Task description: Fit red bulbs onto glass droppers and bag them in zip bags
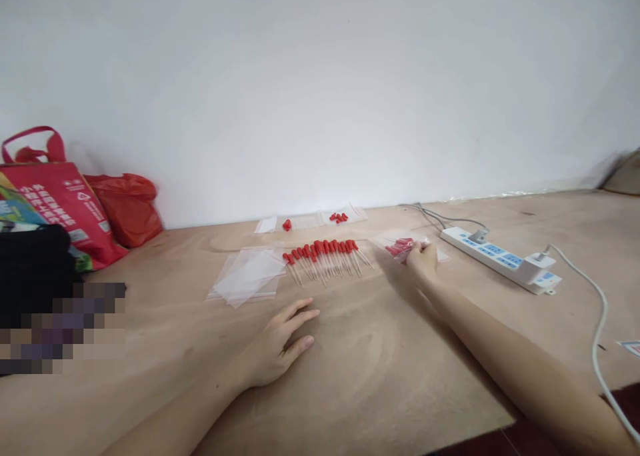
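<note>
A small clear bag of red-capped droppers [403,248] lies on the wooden tabletop [380,363] under the fingertips of the right hand [423,259], whose curled fingers touch it; a firm grip cannot be told. Left of it sits a row of droppers [325,255], then empty clear bags [249,276]. The left hand [277,346] rests flat, fingers spread, holding nothing.

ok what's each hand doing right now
Left hand: open, flat on the table, holding nothing.
Right hand: on a clear bag of red droppers; grip cannot be told.
</note>
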`<state>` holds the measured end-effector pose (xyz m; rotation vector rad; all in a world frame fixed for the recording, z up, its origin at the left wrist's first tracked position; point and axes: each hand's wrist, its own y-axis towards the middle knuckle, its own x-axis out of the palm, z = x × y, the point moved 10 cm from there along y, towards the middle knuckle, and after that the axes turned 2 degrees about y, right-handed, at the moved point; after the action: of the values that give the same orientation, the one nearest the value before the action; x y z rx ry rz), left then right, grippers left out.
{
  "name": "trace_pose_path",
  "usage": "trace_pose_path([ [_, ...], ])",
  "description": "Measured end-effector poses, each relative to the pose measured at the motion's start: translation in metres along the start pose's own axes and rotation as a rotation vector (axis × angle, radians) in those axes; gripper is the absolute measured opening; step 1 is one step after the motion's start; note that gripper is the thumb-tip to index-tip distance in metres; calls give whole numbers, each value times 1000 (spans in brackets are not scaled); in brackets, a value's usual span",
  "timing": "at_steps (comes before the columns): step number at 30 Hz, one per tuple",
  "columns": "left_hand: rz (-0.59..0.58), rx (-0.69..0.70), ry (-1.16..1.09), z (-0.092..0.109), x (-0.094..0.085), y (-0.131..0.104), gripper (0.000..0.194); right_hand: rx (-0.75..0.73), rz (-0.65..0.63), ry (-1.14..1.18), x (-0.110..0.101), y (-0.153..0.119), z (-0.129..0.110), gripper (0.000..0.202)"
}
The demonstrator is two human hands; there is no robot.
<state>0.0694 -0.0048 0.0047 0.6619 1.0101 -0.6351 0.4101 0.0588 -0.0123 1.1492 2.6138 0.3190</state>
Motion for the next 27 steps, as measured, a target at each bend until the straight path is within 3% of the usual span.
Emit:
trace_pose_path([
  [5,-9,-3,-2,1,0,0,36,160,115,22,-10,-3,15,24],
  [9,-14,-1,-2,1,1,0,35,258,128,-51,-13,-12,12,43],
  [11,-15,0,6,1,1,0,35,211,197,-174,-23,-16,-3,50],
  [14,34,27,40,4,-4,0,35,-4,254,-399,-30,-26,-40,48],
  [16,118,39,94,5,-13,2,33,-178,139,-464,-13,-35,-60,36],
  [19,296,-11,224,-5,-35,4,27,-323,-146,-529,28,-53,-68,25],
  [23,474,-188,449,-39,-64,4,26,-298,-386,-754,70,-67,-58,29],
  [27,481,-384,582,-83,-78,1,36,-210,-473,-910,89,-64,-51,30],
])
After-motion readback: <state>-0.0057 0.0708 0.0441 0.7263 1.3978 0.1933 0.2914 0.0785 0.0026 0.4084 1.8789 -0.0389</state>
